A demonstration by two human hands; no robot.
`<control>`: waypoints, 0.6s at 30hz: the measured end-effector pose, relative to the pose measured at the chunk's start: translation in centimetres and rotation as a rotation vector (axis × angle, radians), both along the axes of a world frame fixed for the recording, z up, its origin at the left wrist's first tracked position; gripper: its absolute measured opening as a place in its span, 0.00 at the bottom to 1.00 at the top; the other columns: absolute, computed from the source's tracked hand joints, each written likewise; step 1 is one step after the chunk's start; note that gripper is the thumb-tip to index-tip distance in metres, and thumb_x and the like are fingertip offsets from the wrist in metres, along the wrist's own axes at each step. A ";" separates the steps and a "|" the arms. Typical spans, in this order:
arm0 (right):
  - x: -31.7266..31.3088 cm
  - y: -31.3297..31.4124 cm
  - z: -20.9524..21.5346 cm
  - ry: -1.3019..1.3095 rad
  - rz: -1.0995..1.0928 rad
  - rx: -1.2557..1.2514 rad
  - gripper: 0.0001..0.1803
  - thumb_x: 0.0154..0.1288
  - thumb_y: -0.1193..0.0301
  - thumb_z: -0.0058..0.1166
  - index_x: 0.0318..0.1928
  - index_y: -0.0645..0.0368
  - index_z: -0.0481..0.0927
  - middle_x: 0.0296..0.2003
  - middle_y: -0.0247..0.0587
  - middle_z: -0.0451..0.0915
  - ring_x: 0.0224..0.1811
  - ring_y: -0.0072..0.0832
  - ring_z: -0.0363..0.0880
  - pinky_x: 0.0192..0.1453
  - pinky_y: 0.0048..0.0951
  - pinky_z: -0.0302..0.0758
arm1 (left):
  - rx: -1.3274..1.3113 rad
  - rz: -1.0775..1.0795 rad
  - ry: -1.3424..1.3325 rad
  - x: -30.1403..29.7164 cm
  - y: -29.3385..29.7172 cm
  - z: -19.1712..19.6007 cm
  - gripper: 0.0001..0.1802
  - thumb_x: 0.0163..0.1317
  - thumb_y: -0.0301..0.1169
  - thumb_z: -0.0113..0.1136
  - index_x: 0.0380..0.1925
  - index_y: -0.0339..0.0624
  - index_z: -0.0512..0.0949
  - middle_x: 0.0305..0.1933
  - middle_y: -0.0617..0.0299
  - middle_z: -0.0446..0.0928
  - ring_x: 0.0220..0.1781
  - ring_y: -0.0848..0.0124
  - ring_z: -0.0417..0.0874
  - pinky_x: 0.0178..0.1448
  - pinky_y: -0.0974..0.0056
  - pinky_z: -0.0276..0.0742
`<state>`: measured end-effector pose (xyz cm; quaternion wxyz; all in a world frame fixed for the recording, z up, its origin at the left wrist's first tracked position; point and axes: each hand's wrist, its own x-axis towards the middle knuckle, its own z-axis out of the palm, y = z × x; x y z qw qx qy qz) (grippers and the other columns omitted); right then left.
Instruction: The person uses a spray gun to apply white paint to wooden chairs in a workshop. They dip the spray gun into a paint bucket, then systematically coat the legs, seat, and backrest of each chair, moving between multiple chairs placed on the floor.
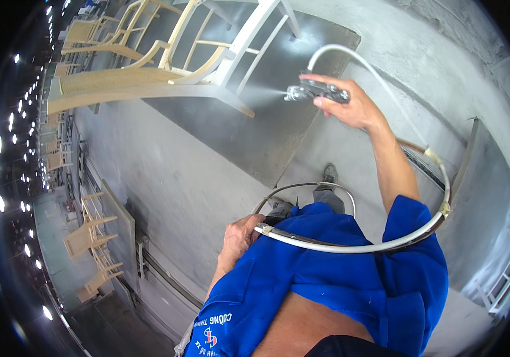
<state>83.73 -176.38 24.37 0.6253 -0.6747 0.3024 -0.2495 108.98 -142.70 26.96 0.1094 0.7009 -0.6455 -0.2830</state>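
Note:
My right hand is raised and shut on a metal spray gun, which throws a fine mist to the left at a pale wooden chair. The chair stands on a grey metal plate just ahead of me. A white hose runs from the gun, loops round my right side and crosses my waist. My left hand is low by my hip, closed around that hose near its coupling. I wear a blue work shirt.
Grey concrete floor spreads under the plate. More pale wooden chairs stand on a rack at lower left, and others line the top left. A white chair frame sits at the right edge. Rows of lamps glow on the left.

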 end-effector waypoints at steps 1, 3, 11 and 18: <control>0.4 1.2 -1.2 -0.095 -0.055 0.044 0.28 0.70 0.71 0.59 0.70 0.45 0.78 0.30 0.29 0.80 0.28 0.17 0.77 0.32 0.22 0.76 | -0.003 0.006 -0.014 0.3 0.4 0.1 0.13 0.62 0.26 0.63 0.47 0.47 0.79 0.38 0.56 0.85 0.38 0.51 0.88 0.40 0.51 0.84; 0.6 2.9 -4.3 -0.081 -0.159 0.223 0.30 0.71 0.70 0.59 0.72 0.48 0.75 0.30 0.29 0.80 0.28 0.17 0.78 0.28 0.22 0.73 | 0.012 0.039 -0.020 0.8 1.4 0.2 0.14 0.61 0.25 0.63 0.47 0.48 0.79 0.39 0.56 0.86 0.38 0.51 0.88 0.39 0.51 0.83; 7.4 5.6 -23.3 0.069 -0.618 0.764 0.13 0.73 0.67 0.59 0.53 0.57 0.78 0.29 0.32 0.81 0.26 0.20 0.79 0.21 0.24 0.65 | 0.050 0.152 -0.070 3.8 6.5 0.0 0.15 0.62 0.26 0.66 0.49 0.50 0.80 0.40 0.53 0.87 0.38 0.50 0.89 0.40 0.51 0.84; 9.8 12.5 -23.3 -0.097 -0.744 0.786 0.08 0.74 0.67 0.59 0.48 0.54 0.77 0.29 0.34 0.81 0.27 0.23 0.80 0.20 0.24 0.65 | 0.047 0.119 -0.104 10.3 11.7 -2.1 0.16 0.65 0.30 0.66 0.52 0.53 0.80 0.38 0.52 0.87 0.37 0.50 0.89 0.40 0.50 0.84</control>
